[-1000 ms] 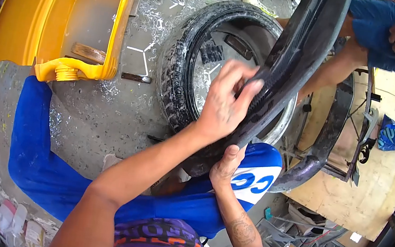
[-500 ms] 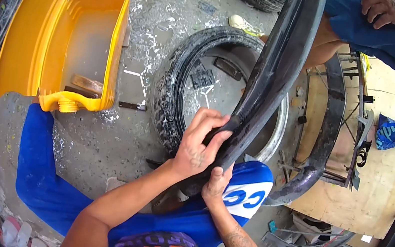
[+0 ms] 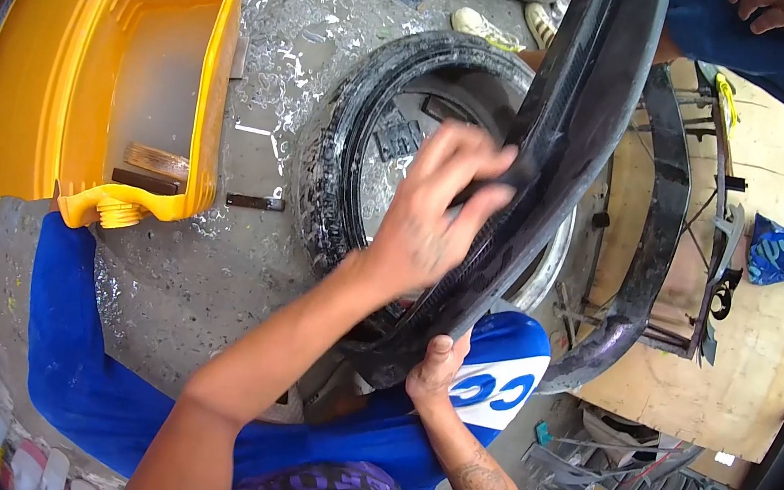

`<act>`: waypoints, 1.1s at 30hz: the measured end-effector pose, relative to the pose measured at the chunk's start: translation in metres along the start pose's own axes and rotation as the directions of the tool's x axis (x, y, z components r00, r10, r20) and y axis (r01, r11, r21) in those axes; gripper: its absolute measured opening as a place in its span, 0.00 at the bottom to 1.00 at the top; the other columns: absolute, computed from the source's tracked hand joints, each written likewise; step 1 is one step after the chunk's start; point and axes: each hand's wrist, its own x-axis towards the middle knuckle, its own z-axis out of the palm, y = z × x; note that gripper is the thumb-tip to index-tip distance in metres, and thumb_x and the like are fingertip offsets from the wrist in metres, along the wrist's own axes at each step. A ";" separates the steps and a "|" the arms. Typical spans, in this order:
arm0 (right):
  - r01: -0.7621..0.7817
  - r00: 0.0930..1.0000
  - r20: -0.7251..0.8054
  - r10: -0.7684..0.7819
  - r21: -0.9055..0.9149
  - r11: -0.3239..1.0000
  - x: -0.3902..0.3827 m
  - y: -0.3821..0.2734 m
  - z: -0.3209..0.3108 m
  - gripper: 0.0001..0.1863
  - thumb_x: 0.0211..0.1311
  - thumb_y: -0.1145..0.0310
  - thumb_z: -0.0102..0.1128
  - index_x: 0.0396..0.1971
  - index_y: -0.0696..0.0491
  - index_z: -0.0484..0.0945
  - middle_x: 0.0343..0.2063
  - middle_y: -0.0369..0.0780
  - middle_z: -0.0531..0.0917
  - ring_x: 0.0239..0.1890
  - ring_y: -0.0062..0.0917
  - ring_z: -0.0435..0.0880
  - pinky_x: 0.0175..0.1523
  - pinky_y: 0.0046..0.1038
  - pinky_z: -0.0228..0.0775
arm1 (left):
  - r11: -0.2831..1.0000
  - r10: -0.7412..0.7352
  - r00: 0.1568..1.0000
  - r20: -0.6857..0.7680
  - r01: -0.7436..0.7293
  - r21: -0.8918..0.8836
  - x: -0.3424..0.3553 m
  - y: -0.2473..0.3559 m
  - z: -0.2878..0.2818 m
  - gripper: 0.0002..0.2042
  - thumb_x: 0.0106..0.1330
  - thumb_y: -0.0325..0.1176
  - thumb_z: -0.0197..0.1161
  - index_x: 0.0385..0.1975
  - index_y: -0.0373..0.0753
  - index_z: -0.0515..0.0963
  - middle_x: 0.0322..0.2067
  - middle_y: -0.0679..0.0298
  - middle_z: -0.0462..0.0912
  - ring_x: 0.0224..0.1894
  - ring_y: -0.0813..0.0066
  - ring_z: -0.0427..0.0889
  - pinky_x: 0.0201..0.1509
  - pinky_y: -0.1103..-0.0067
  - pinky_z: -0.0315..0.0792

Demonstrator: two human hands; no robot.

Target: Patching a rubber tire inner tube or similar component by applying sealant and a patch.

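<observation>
A long, curved black panel (image 3: 583,137) with a woven-looking recessed channel rises from near my lap toward the top of the view. Near its lower end, my right hand (image 3: 438,367) grips the edge, thumb on top and most fingers hidden behind. My left hand (image 3: 437,206) is on the panel's left side, farther up, slightly smeared by motion. Between its thumb and fingers is a small dark pad (image 3: 523,171), pressed against the channel; its exact kind is unclear. Below the panel, a wet, whitish-streaked tyre (image 3: 333,152) lies flat on the floor.
At left stands a cut-open yellow plastic container (image 3: 219,70) of cloudy water, with a wooden block (image 3: 156,160) inside. A dark bar (image 3: 255,202) lies beside it. Another person's hand (image 3: 780,14) shows top right. Another black curved part (image 3: 662,213) rests by a plywood board (image 3: 754,376).
My left hand has slid up along the panel with the dark pad, away from my right hand. My right hand keeps its grip. The view has shifted slightly.
</observation>
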 end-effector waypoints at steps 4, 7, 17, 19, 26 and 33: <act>-0.022 0.998 0.061 0.022 -0.010 1.000 0.002 0.003 -0.008 0.60 0.58 0.28 0.64 0.72 0.64 0.56 0.65 0.46 0.72 0.63 0.31 0.75 0.68 0.34 0.65 | 0.998 0.067 0.998 -0.009 -0.067 0.020 -0.007 0.000 0.001 0.15 0.63 0.23 0.69 0.50 0.33 0.81 0.44 0.54 0.78 0.49 0.56 0.78 0.56 0.67 0.71; 0.013 1.000 -0.015 -0.012 0.040 0.999 0.000 0.013 -0.002 0.58 0.58 0.28 0.64 0.71 0.63 0.58 0.61 0.46 0.75 0.60 0.31 0.77 0.65 0.35 0.70 | 0.997 0.056 0.997 0.061 -0.059 0.054 -0.015 0.000 -0.005 0.16 0.61 0.22 0.69 0.50 0.33 0.81 0.45 0.55 0.77 0.48 0.55 0.76 0.56 0.67 0.71; 0.028 1.000 0.005 -0.028 -0.049 0.998 0.006 0.003 -0.001 0.57 0.59 0.26 0.61 0.70 0.62 0.60 0.59 0.45 0.77 0.56 0.29 0.79 0.61 0.33 0.73 | 0.957 0.143 0.981 0.129 -0.171 0.235 0.020 0.008 -0.010 0.14 0.62 0.23 0.68 0.47 0.33 0.80 0.45 0.53 0.78 0.46 0.51 0.76 0.53 0.65 0.72; -0.007 0.999 0.034 0.007 -0.006 1.000 0.005 -0.007 0.003 0.57 0.59 0.26 0.60 0.70 0.61 0.59 0.59 0.45 0.78 0.54 0.29 0.80 0.60 0.33 0.74 | 0.926 0.161 0.985 0.055 -0.170 0.338 0.050 0.002 -0.015 0.10 0.63 0.25 0.68 0.44 0.35 0.82 0.45 0.52 0.79 0.48 0.53 0.78 0.55 0.67 0.72; 0.047 0.997 -0.049 -0.053 -0.114 0.992 0.008 0.008 -0.012 0.59 0.55 0.24 0.62 0.70 0.59 0.59 0.57 0.48 0.79 0.49 0.30 0.84 0.54 0.33 0.78 | 0.638 0.008 0.999 -0.037 0.024 0.770 0.059 -0.068 -0.223 0.09 0.70 0.29 0.63 0.45 0.33 0.80 0.43 0.50 0.83 0.48 0.53 0.83 0.54 0.67 0.76; -0.001 0.999 -0.036 0.002 0.040 0.999 0.004 0.013 0.007 0.61 0.51 0.26 0.69 0.71 0.60 0.58 0.59 0.47 0.78 0.53 0.31 0.82 0.59 0.34 0.74 | -0.174 -0.748 0.647 -0.148 0.024 0.984 0.036 -0.222 -0.431 0.15 0.62 0.31 0.64 0.46 0.31 0.83 0.50 0.37 0.83 0.53 0.40 0.83 0.56 0.58 0.78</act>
